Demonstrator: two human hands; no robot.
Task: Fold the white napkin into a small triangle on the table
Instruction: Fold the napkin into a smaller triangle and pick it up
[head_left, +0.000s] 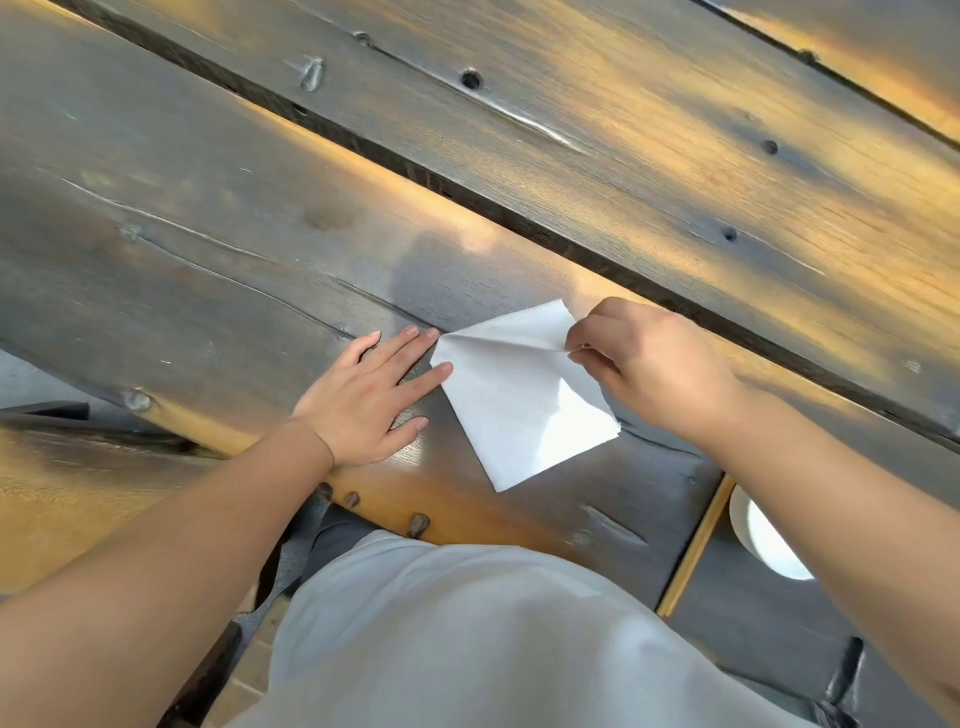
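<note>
A white napkin (511, 402) lies near the front edge of a dark wooden plank table (218, 249). Its far flap is lifted and partly folded over along a crease. My right hand (647, 364) pinches the raised far corner of the napkin between thumb and fingers. My left hand (371, 395) lies flat on the table with fingers spread, its fingertips resting on the napkin's left corner and edge.
A wide dark gap (519, 215) runs diagonally between the table planks behind the napkin. A white bowl (763, 540) sits low at the right, partly hidden by my right forearm. My light shirt (467, 639) fills the bottom centre.
</note>
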